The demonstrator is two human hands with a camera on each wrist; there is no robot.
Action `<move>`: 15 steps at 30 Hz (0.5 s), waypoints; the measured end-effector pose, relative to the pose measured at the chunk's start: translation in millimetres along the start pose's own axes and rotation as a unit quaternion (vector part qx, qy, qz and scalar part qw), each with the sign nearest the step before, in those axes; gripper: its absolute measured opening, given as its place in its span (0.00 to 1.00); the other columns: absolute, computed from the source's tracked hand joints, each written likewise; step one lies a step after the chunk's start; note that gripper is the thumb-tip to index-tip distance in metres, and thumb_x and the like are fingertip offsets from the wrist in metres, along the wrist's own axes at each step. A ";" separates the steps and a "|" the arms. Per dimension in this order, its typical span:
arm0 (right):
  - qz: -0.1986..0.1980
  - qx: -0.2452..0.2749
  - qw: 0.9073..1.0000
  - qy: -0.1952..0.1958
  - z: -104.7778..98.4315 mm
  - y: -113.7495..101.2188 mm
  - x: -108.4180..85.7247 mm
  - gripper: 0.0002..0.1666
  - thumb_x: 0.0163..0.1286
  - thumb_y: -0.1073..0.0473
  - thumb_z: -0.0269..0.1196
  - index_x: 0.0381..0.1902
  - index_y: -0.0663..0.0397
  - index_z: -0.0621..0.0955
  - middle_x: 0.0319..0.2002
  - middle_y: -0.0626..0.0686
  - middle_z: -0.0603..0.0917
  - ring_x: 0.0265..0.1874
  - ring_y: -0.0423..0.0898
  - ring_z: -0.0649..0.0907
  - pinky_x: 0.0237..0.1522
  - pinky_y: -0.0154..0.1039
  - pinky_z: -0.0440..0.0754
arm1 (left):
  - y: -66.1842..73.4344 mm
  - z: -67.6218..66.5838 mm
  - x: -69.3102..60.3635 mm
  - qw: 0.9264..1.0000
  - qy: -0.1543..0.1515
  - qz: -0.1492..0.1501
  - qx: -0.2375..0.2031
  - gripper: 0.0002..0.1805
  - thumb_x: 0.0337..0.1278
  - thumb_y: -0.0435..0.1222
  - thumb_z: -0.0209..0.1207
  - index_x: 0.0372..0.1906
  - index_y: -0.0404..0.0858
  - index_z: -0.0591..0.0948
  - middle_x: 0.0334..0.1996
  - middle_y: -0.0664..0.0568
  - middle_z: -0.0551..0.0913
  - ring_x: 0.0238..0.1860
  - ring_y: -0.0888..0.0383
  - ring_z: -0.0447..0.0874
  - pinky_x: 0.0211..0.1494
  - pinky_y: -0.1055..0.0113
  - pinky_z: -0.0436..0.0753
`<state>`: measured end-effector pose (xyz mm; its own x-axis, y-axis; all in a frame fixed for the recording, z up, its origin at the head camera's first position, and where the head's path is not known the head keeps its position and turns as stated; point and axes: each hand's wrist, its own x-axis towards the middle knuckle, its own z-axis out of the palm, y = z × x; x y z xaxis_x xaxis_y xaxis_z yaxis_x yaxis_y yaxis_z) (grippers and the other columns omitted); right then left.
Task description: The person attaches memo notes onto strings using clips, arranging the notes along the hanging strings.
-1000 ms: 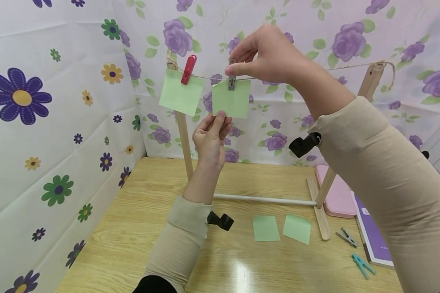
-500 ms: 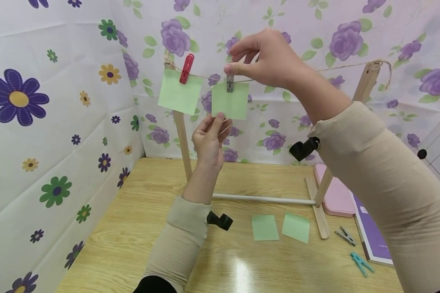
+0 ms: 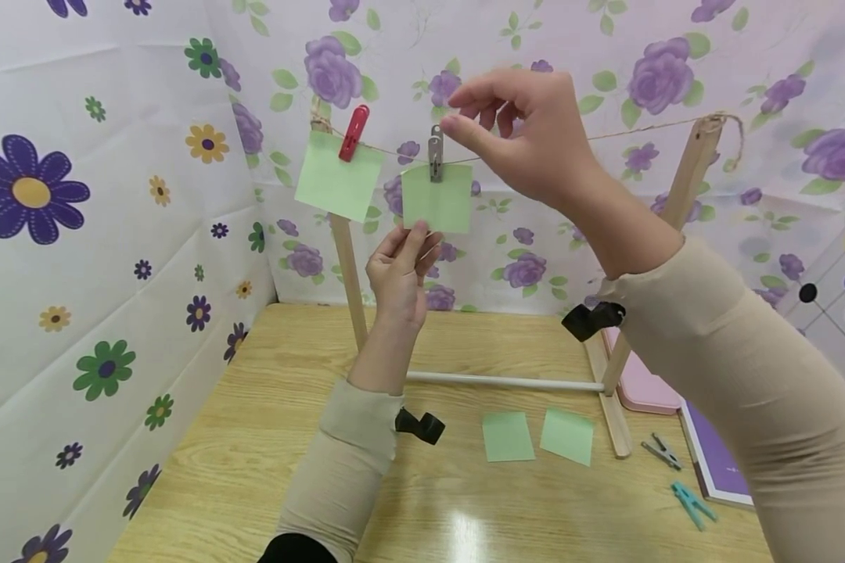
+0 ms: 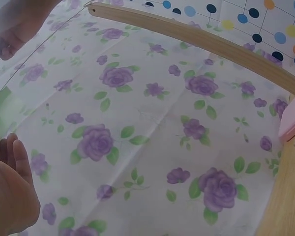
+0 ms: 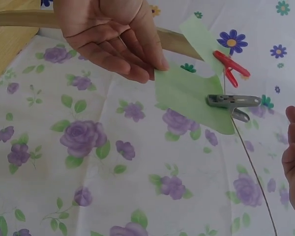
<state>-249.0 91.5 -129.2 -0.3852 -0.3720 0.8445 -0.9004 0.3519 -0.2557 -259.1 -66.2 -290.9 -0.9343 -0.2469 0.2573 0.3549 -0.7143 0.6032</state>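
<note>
A grey clothespin (image 3: 436, 154) clips a green sticky note (image 3: 438, 202) to the twine (image 3: 648, 127). My left hand (image 3: 398, 270) pinches the note's lower edge between thumb and fingers, as the right wrist view also shows. Just right of the clothespin, my right hand (image 3: 528, 133) is apart from it, fingers loosely bent with nothing between them. To the left, a red clothespin (image 3: 354, 134) holds another green note (image 3: 339, 176) on the same line. In the right wrist view the grey clothespin (image 5: 233, 102) sits across the note's top edge.
Two wooden posts (image 3: 690, 172) and a white rod (image 3: 507, 381) form the stand. Two green notes (image 3: 508, 436) lie on the table (image 3: 253, 438). At right are a grey clothespin (image 3: 662, 451), a teal clothespin (image 3: 693, 504), a pink case (image 3: 648, 383) and a purple book (image 3: 718, 461).
My right hand has let go of the grey clothespin and drawn away to the right, its fingers spreading. My left hand still pinches the note, which hangs slightly lower in view.
</note>
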 end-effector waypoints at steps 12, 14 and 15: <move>-0.005 0.040 0.999 0.000 -3.7 16.3 -47.4 0.05 0.65 0.69 0.69 0.38 0.67 0.88 0.29 0.55 0.89 0.21 0.35 0.80 0.23 0.26 0.74 | 0.9 -7.0 -0.7 1.000 -0.014 -0.003 0.017 0.05 0.65 0.27 0.64 0.33 0.39 0.84 0.32 0.51 0.89 0.33 0.58 0.91 0.43 0.69 0.89; 0.005 0.047 0.999 -0.007 -4.3 19.4 -58.4 0.06 0.65 0.69 0.70 0.39 0.67 0.88 0.30 0.55 0.89 0.23 0.35 0.81 0.24 0.26 0.76 | 0.7 -9.5 -1.3 0.999 -0.016 -0.009 0.032 0.05 0.65 0.27 0.65 0.35 0.39 0.85 0.32 0.51 0.89 0.34 0.59 0.90 0.44 0.69 0.89; 0.011 0.053 0.998 -0.010 -4.7 21.1 -64.0 0.06 0.65 0.69 0.70 0.40 0.67 0.88 0.30 0.56 0.89 0.24 0.35 0.82 0.25 0.26 0.77 | 0.3 -11.1 -1.5 0.999 -0.017 -0.013 0.039 0.04 0.64 0.27 0.65 0.36 0.39 0.85 0.33 0.51 0.89 0.34 0.59 0.90 0.45 0.69 0.89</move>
<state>-242.4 126.9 -186.4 -0.4082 -0.3832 0.8286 -0.9076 0.2683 -0.3230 -258.0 -73.3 -299.5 -0.9417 -0.2055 0.2663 0.3339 -0.6667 0.6664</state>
